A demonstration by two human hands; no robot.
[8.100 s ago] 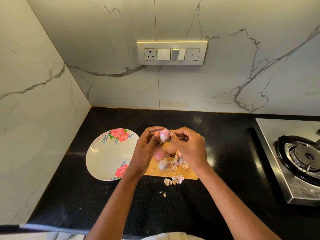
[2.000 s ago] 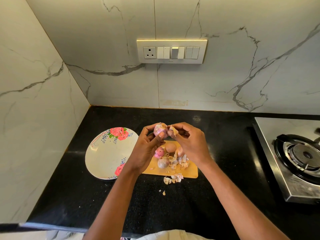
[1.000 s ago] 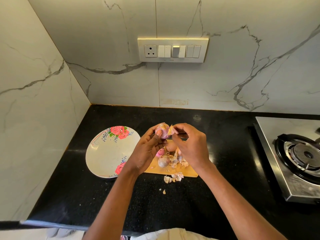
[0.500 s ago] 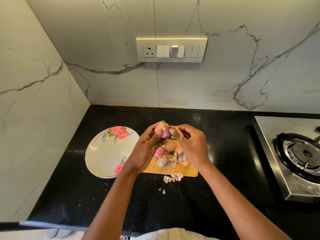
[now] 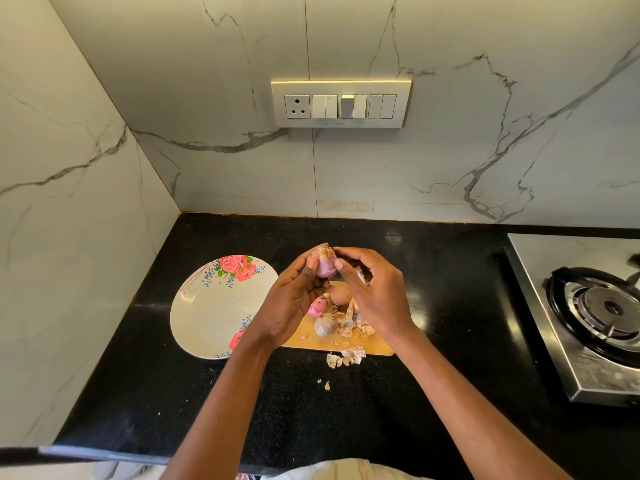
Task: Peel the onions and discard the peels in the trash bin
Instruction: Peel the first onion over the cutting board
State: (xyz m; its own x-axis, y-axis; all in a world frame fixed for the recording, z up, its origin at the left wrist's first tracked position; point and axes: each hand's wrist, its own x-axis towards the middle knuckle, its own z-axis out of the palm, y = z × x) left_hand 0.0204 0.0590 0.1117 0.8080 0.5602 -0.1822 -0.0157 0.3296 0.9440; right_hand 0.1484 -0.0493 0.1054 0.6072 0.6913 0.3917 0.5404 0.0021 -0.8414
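My left hand (image 5: 294, 303) grips a small pink onion (image 5: 324, 263) above the wooden cutting board (image 5: 304, 341). My right hand (image 5: 374, 292) pinches the onion's top with thumb and forefinger, and a scrap of pale peel (image 5: 360, 273) sits under its curled fingers. On the board lie a brown-skinned onion (image 5: 339, 294), a pink peeled one (image 5: 318, 305) and a purplish one (image 5: 325, 325) among loose peels (image 5: 360, 329). More peels (image 5: 346, 355) lie on the counter just before the board. No trash bin is in view.
A floral plate (image 5: 211, 306) lies left of the board on the black counter (image 5: 450, 271). A steel gas stove (image 5: 595, 313) stands at the right. Marble walls close the back and left, with a switch panel (image 5: 341, 103) on the back wall.
The onion has been turned a little in my left hand, and my right fingers have moved from pulling a peel at its side to pinching its top.
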